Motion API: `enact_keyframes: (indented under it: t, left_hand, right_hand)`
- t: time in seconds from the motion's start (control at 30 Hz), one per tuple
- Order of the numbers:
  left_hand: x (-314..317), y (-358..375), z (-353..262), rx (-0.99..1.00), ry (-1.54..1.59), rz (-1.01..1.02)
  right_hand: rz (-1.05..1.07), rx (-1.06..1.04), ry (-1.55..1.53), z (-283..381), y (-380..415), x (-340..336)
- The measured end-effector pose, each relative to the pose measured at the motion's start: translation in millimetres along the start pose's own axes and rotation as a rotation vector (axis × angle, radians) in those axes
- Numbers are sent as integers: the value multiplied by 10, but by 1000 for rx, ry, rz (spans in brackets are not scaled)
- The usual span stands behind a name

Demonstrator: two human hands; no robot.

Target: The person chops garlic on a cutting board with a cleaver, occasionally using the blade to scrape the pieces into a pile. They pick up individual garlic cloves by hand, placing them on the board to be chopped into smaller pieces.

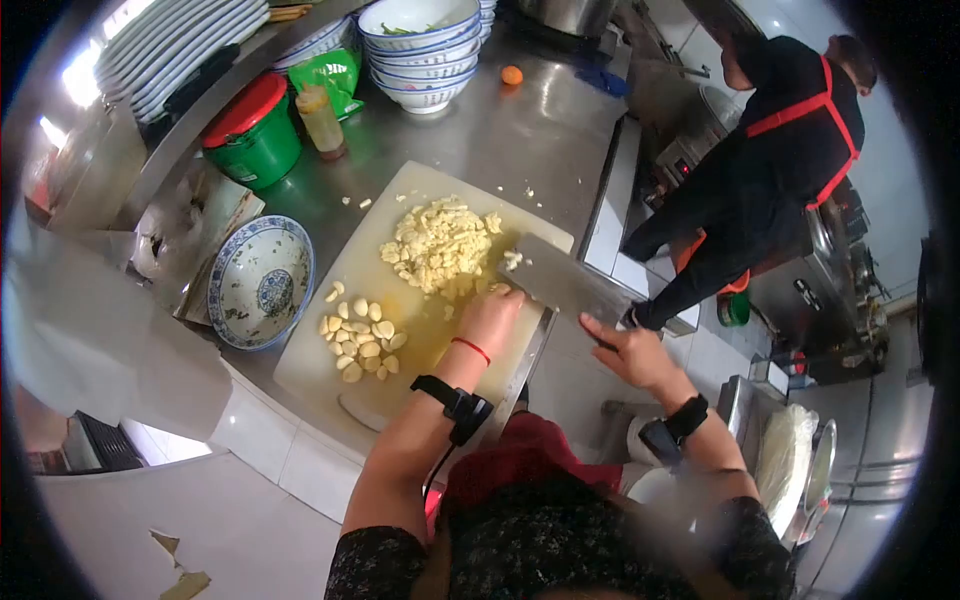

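Note:
My right hand (pixel 635 355) is wrapped round the handle of a broad cleaver (pixel 572 282), whose blade lies over the right edge of a white cutting board (pixel 320 290). A few white bits stick to the blade near its far end. My left hand (pixel 492 312) is on the board beside the blade, its fingers bent together; what they hold, if anything, is hidden. Just beyond that hand lies a heap of crushed garlic (pixel 440 243). Whole peeled garlic cloves (pixel 362 340) are grouped on the board's left part.
Left of the board is a patterned bowl (pixel 262 283). Behind stand a green tub (pixel 255 140), a sauce bottle (pixel 320 122), stacked bowls (pixel 420 60) and an orange fruit (pixel 512 75). A person (pixel 790 140) in dark clothes with red straps stands at the right.

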State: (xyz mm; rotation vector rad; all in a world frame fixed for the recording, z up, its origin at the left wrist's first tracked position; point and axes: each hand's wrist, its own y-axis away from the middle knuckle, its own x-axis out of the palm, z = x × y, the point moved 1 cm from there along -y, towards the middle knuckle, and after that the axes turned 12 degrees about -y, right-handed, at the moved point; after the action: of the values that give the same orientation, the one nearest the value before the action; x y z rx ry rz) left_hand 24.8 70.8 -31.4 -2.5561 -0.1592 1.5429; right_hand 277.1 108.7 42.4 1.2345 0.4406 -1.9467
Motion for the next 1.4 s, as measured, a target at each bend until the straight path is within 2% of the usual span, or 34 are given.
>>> enact_keyframes:
  t: [0.13,0.2,0.23,0.3,0.37,0.4,0.47,0.53,0.67,0.73,0.8,0.9,1.03,1.1,1.3,1.37,1.4]
  left_hand:
    - [-189,200,190,-94,216,-103]
    - [-341,395,312,-160,236,-56]
    - [-424,455,339,-198,217,-52]
    - [-526,630,373,-234,194,-31]
    - [-577,685,436,-191,37,15]
    - [-549,727,460,-221,82,-28]
    - [-520,863,432,-242,119,40]
    - [-552,750,488,-264,140,4]
    - [-482,805,439,-252,165,-45]
    - [-439,792,428,-245,172,-35]
    - [-393,745,414,-127,231,-71]
    - [-366,637,259,-70,168,-126]
    - [-91,457,225,-18,257,-68]
    - [-109,389,253,9,209,-130]
    - [-402,278,-111,62,161,-196]
    - [-494,206,-320,75,232,-145]
    - [-530,191,-418,81,229,-144]
  right_hand:
    - [-108,-13,-172,89,90,-60]
    - [-240,-107,-324,116,147,36]
    - [-234,-163,-306,77,145,188]
    - [38,-33,-111,-211,205,706]
    - [-17,-75,-147,-244,336,749]
    - [-51,-118,-186,-293,362,718]
    - [18,-2,-155,-328,698,726]
    - [97,50,-51,-435,699,518]
    - [131,5,1,-254,622,180]
    - [203,-17,135,6,229,6]
    - [132,-137,107,200,-164,-151]
    - [118,-76,93,367,-444,-332]
    - [100,6,60,237,-415,-401]
    - [28,-36,-39,224,-418,-404]
    - [-39,59,-156,326,-485,-493]
    - [-189,-122,-293,212,-542,-392]
    - [-196,-121,-294,150,-593,-313]
